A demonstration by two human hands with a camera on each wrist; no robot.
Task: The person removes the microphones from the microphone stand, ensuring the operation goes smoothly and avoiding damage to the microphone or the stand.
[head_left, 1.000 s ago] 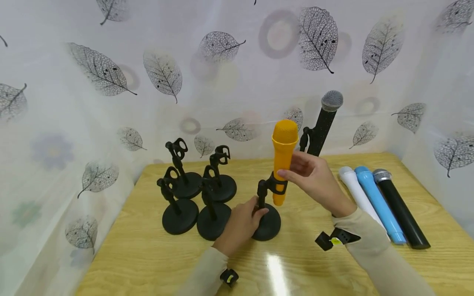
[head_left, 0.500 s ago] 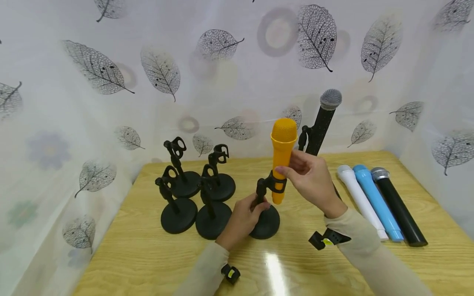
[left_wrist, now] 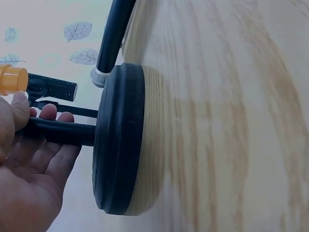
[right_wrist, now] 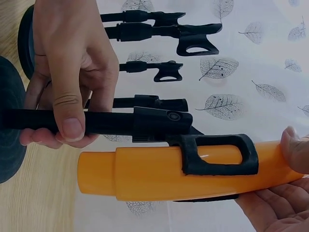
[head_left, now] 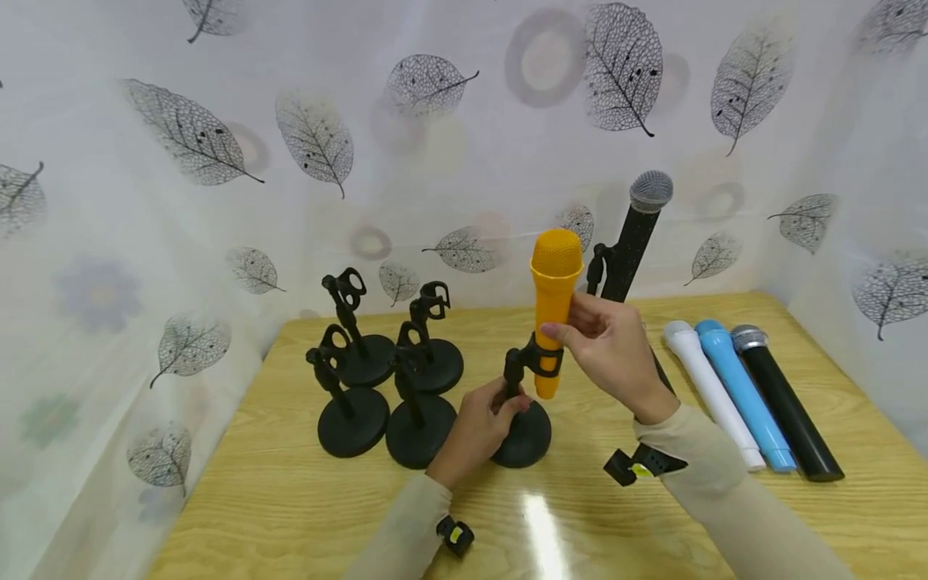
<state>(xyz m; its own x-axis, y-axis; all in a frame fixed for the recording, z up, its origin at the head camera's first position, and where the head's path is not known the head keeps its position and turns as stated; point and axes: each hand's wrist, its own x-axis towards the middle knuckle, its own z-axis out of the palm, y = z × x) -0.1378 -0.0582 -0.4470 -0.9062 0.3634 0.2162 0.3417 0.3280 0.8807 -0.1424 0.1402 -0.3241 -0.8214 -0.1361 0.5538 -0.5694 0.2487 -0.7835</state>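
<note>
A yellow-orange microphone (head_left: 555, 274) stands nearly upright in the clip (right_wrist: 219, 154) of a black desk microphone stand (head_left: 528, 439). My right hand (head_left: 612, 350) pinches the microphone's body just above the clip, thumb on the near side. My left hand (head_left: 478, 427) grips the stand's thin post low down, above its round base (left_wrist: 118, 140). In the right wrist view, the microphone's tail end pokes out below the clip and the left thumb lies across the post.
Several vacant black stands (head_left: 353, 423) are grouped on the left of the wooden table (head_left: 290, 515). Behind my right hand, a black microphone (head_left: 634, 242) leans in another stand. White (head_left: 710, 395), blue (head_left: 747, 395) and black microphones (head_left: 786, 403) lie side by side at right.
My left hand has shifted slightly up the post, and the right wrist has moved a little left. Both hands keep their holds, and the microphone stays in the clip.
</note>
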